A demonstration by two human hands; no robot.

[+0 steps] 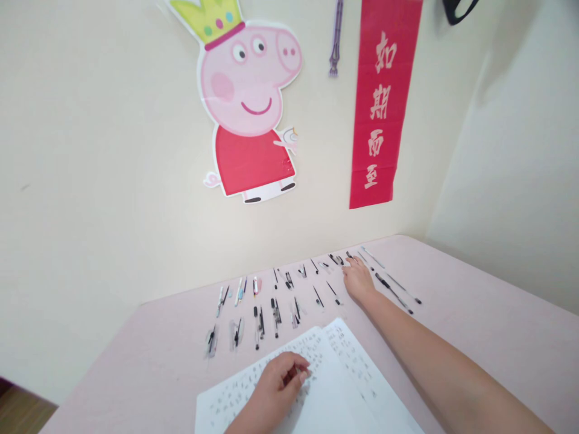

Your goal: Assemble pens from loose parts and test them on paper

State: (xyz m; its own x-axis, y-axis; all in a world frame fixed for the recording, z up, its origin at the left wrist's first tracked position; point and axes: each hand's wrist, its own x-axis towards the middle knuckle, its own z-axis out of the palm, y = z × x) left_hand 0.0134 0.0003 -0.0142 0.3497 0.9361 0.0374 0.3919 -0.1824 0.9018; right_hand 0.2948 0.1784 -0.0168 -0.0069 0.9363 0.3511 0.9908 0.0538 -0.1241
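Note:
My right hand reaches across the pale pink table to the far row of pens and pen parts. Its fingertips rest on or pinch a small black pen piece near the wall; I cannot make out the grip. My left hand lies on an open notebook with handwriting, fingers curled loosely against the page. Several pens, refills and caps lie in two rough rows between the notebook and the wall.
A cartoon pig sticker and a red banner with pale characters hang on the cream wall behind the table. Long black pens lie right of my right hand. The table's left edge drops to a wooden floor.

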